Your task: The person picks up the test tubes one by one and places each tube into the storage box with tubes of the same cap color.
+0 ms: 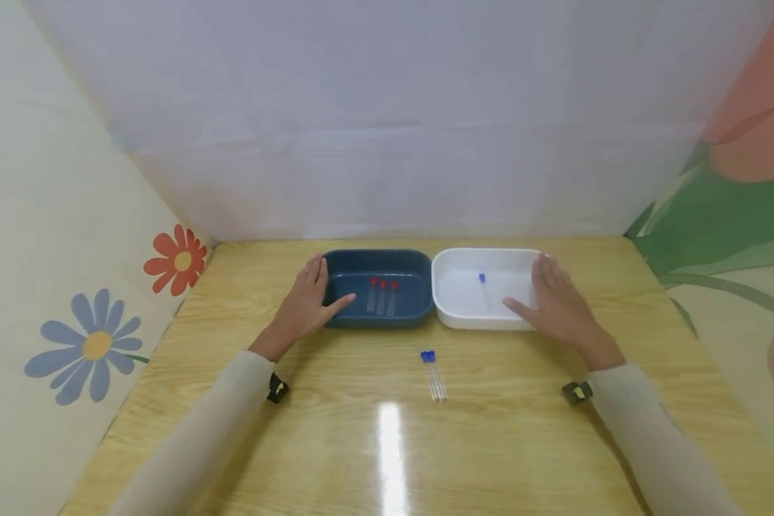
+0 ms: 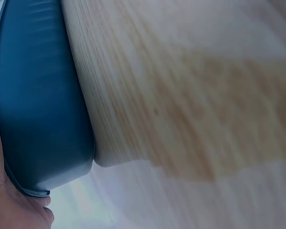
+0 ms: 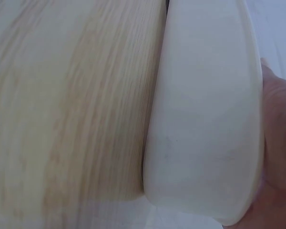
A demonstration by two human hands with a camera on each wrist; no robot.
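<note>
My left hand (image 1: 299, 304) rests against the left end of a dark blue plastic tray (image 1: 380, 322), its fingers extended along the side and the thumb over the rim. Three clear tubes with red caps (image 1: 383, 295) lie inside that tray. At the right end of a white tray (image 1: 477, 322), my right hand (image 1: 561, 304) touches the rim with straight fingers, thumb reaching over the inside. One blue-capped tube (image 1: 484, 288) lies in the white tray. The wrist views show the outer walls of the blue tray (image 2: 43, 105) and the white tray (image 3: 205, 109) beside each palm.
Two thin tubes with blue caps (image 1: 434, 376) lie side by side on the wooden table (image 1: 335, 430), in front of the trays. The trays stand end to end near the back edge, before a white cloth backdrop (image 1: 374, 143). Flower-patterned panels flank the table.
</note>
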